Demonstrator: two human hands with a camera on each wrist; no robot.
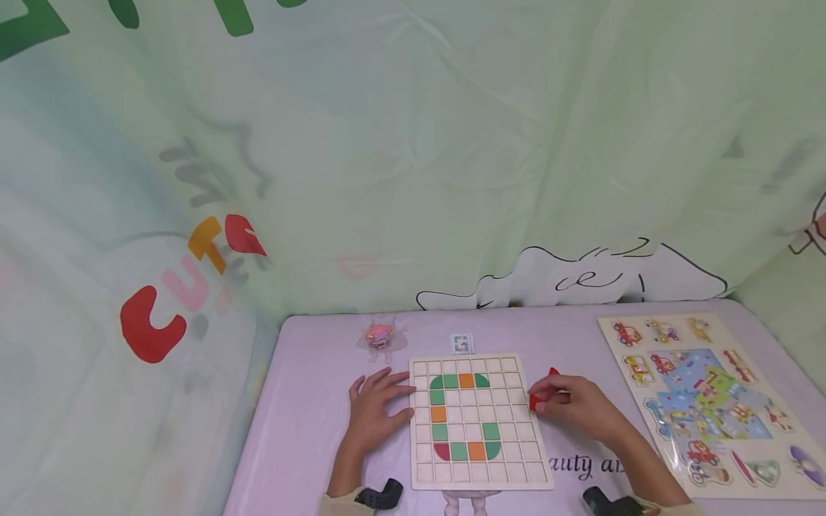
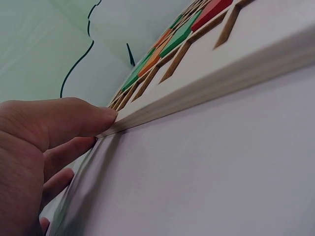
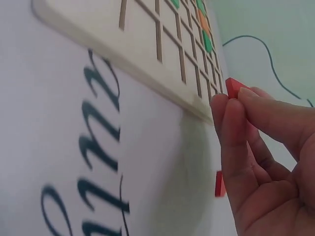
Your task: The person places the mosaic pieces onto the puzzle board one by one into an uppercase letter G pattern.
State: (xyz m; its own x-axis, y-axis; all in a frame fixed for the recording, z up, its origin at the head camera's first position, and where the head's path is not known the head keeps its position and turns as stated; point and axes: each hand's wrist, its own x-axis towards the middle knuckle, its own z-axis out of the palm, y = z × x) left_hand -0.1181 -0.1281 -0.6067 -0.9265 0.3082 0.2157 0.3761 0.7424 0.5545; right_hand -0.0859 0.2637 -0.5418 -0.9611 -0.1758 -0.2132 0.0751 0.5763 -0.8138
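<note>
A pale wooden grid board lies on the lilac table, with green, orange and red tiles set in its cells in a loop shape. My left hand lies flat against the board's left edge, its thumb pressing the board's side. My right hand sits just off the board's right edge and pinches a red tile between thumb and fingers. A second red tile lies on the table behind that hand.
A vehicle peg puzzle fills the table's right side. A small pink toy and a small pattern card sit beyond the board. A printed green cloth hangs close behind the table. Black wrist devices show at the near edge.
</note>
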